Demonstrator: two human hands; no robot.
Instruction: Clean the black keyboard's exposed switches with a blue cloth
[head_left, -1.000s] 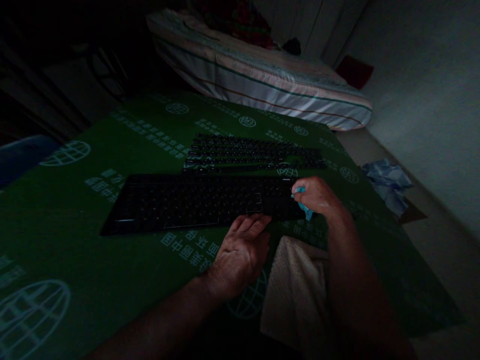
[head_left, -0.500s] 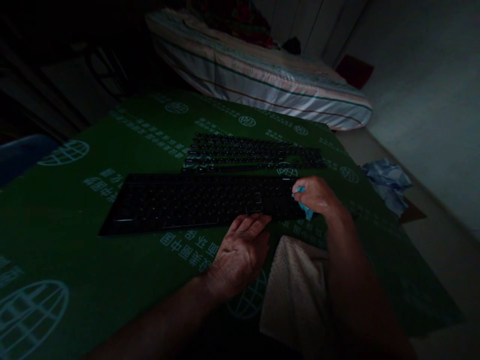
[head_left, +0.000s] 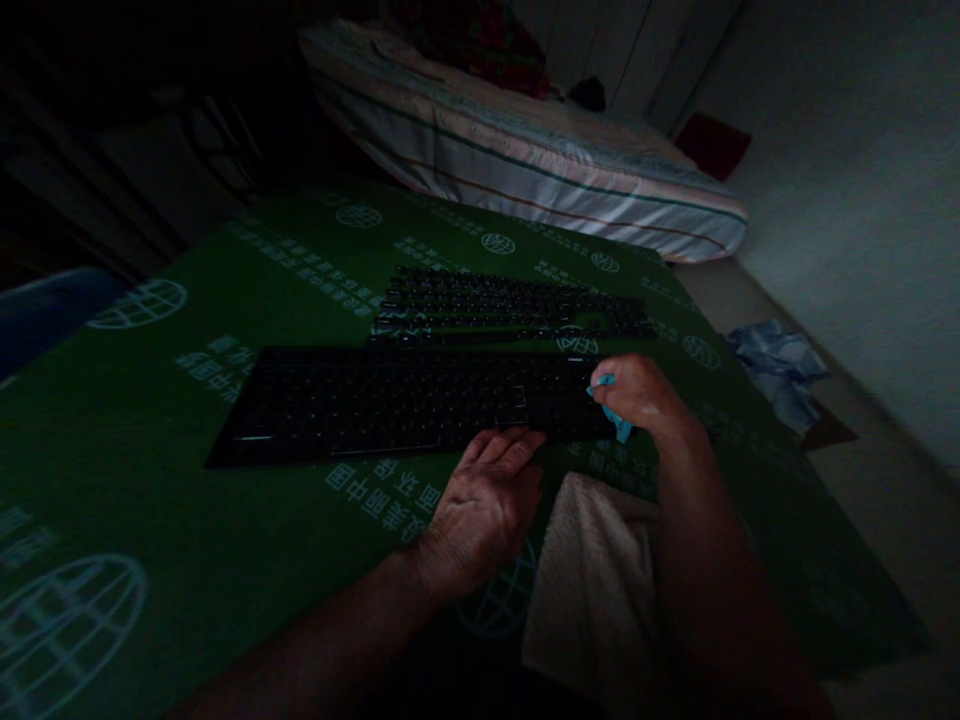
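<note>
A black keyboard base [head_left: 375, 405] lies flat on the green printed sheet [head_left: 247, 520], its keycaps off. My left hand [head_left: 491, 490] rests with outstretched fingers on the near edge of the base, right of its middle. At the right end of the base, my right hand [head_left: 634, 390] is closed on a light blue cloth [head_left: 619, 425], pinching it against the surface; part of the cloth is hidden by the fingers. Behind the base, loose black keycaps [head_left: 480, 300] are laid out in rows like a keyboard.
A beige towel [head_left: 585, 580] lies at the near edge between my forearms. Beyond the table is a bed with a striped sheet [head_left: 525, 165]. A crumpled pale blue-white bag or cloth [head_left: 776, 365] is on the floor to the right. Something blue [head_left: 56, 310] stands at the left edge.
The view has shifted slightly, so everything sits a little further right. Both hands stay at nearly the same places on the keyboard base, and the right still holds the blue cloth.
</note>
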